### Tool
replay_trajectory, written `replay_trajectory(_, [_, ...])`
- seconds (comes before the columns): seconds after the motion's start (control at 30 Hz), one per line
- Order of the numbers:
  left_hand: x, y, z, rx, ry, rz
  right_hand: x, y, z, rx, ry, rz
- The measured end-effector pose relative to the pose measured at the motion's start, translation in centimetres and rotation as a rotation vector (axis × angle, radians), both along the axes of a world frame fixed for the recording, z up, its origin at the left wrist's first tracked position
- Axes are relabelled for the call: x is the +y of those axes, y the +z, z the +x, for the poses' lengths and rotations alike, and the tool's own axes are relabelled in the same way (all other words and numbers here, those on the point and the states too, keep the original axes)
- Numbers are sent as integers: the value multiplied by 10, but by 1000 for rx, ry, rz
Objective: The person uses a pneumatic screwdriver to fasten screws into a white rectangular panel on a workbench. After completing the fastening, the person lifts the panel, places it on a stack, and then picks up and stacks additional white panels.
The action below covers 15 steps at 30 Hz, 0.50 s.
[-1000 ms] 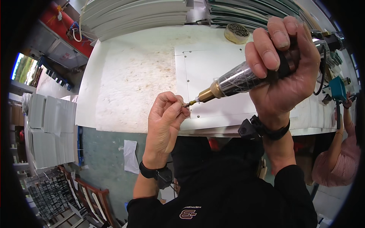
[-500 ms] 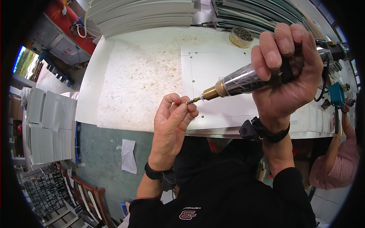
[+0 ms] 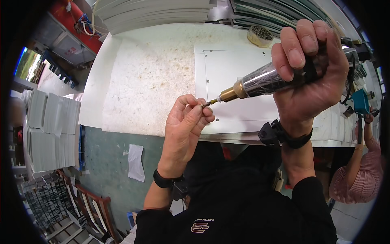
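Observation:
My right hand [image 3: 308, 69] is wrapped round a power screwdriver [image 3: 262, 80], which lies tilted with its brass-coloured nose pointing left and down. At the tip of its bit, my left hand [image 3: 187, 118] pinches a small screw [image 3: 203, 105] between thumb and fingers; bit and screw meet there or nearly so. Below the tool lies a white panel [image 3: 239, 116] with screws along its edges, one of them [image 3: 217, 120] just right of my left fingers. My fingers partly hide the small screw.
A round tub of screws [image 3: 260, 35] stands at the far right of the worktable [image 3: 146, 77]. Stacks of white sheets [image 3: 154, 14] and dark-edged sheets [image 3: 276, 16] line the back. More stacked panels [image 3: 55, 130] stand at left. At the right edge, a person in a striped top [image 3: 357, 179] works.
Both hands and the screwdriver keep nearly the same pose. The whole view has shifted slightly, with the panel and tub now a little higher in the picture.

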<state>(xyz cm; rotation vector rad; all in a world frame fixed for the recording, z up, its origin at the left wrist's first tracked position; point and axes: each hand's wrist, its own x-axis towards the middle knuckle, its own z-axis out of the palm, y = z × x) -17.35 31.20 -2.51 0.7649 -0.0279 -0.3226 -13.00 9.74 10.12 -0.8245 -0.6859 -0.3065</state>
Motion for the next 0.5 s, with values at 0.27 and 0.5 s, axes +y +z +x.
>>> replay_trajectory(0.27, [-3,-1,-1,-8,-9,-11,-3,1,3,-55,49,-78])
replay_trajectory(0.5, [-5,-4,-3,-84,22,89,36,18,7,62,-289,27])
